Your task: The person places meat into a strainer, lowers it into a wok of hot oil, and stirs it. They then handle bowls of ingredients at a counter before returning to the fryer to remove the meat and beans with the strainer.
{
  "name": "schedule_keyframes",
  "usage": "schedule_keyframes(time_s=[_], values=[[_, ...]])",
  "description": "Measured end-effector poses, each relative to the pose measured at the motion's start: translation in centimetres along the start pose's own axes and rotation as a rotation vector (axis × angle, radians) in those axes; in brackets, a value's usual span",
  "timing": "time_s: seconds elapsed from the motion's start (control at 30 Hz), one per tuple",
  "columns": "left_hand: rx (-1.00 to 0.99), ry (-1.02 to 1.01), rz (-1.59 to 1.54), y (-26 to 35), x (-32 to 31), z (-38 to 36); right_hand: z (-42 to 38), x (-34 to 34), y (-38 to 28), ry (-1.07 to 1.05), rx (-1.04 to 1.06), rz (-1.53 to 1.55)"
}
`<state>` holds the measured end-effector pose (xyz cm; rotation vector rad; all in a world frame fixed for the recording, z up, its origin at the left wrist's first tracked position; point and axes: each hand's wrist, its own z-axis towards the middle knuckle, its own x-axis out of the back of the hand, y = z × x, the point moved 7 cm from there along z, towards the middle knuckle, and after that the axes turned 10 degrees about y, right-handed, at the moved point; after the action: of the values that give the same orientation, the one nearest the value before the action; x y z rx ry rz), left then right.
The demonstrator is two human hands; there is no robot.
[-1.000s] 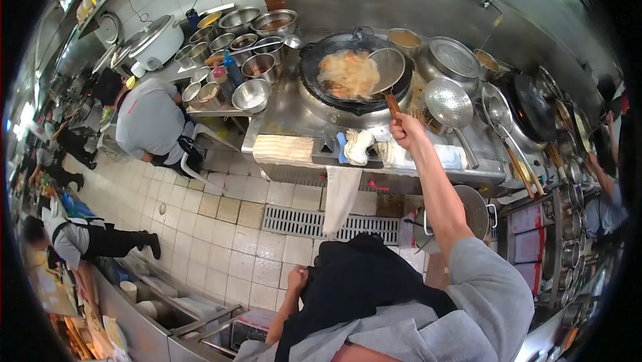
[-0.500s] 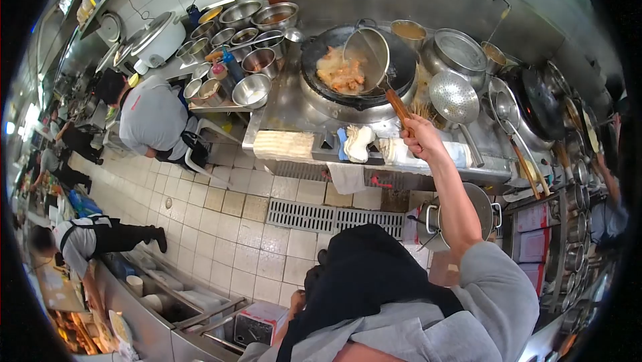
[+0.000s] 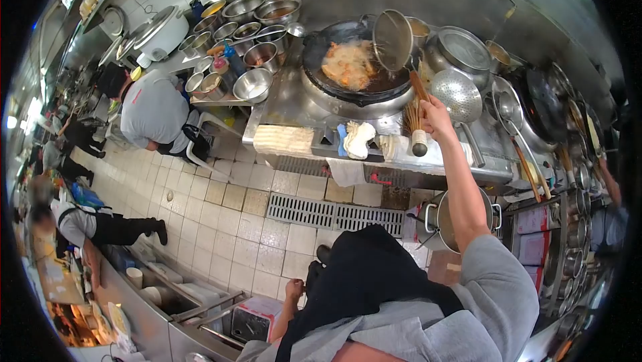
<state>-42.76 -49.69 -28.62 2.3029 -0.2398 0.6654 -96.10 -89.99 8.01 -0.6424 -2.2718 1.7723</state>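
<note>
My right hand (image 3: pixel 435 118) is closed round the wooden handle of a round wire-mesh strainer (image 3: pixel 392 41). The strainer is tilted up over the right side of a black wok (image 3: pixel 321 81). In the wok, pale orange-brown pieces of food (image 3: pixel 349 64) lie in bubbling, foaming liquid. Just below my right hand, a bamboo wok brush (image 3: pixel 413 125) rests on the stove's front edge. Low beside my dark apron, my left hand (image 3: pixel 294 288) has its fingers curled in; whether anything is in them is hidden.
A perforated ladle (image 3: pixel 455 96) lies right of the wok. Several steel bowls (image 3: pixel 253 86) stand to the left, folded towels (image 3: pixel 284 140) along the front edge. A large pot (image 3: pixel 461 218) stands below the stove. A co-worker (image 3: pixel 155 104) sits at left; another (image 3: pixel 87 225) leans over a counter.
The strainer has risen and moved right, off the food, with my right hand shifting right too. More foam shows in the wok, and the brush has come into fuller view.
</note>
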Motion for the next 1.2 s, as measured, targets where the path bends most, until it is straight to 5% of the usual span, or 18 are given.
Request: schedule_keyframes(time_s=[0.13,0.5,0.6,0.73,0.83,0.97,1.03,1.2], values=[[-0.048,-0.039,0.137,-2.0,-0.3,-1.2,-1.2,0.4,-0.7,0.044,0.117,-0.125],[-0.113,0.052,0.172,-7.3,-2.5,1.7,-5.4,-6.6,2.0,-0.209,-0.077,-0.172],[-0.086,0.054,0.063,-2.7,-1.5,0.9,-4.0,-6.8,3.1,-0.184,0.012,-0.263],[0.035,0.088,-0.154,-2.5,-1.4,1.5,1.0,-4.2,3.0,0.012,0.489,-0.465],[-0.06,0.063,0.07,-2.6,-1.3,1.2,2.6,-4.0,-2.2,0.148,0.769,-0.775],[0.012,0.022,0.085,-1.8,-1.0,-1.9,4.1,-3.6,-4.7,0.124,0.683,-1.149],[-0.116,-0.021,0.155,-6.4,-2.2,0.6,4.0,-2.9,-5.1,0.103,0.707,-1.202],[-0.081,0.014,0.155,-5.9,-2.6,-0.6,2.0,1.4,-4.3,0.036,0.72,-0.981]])
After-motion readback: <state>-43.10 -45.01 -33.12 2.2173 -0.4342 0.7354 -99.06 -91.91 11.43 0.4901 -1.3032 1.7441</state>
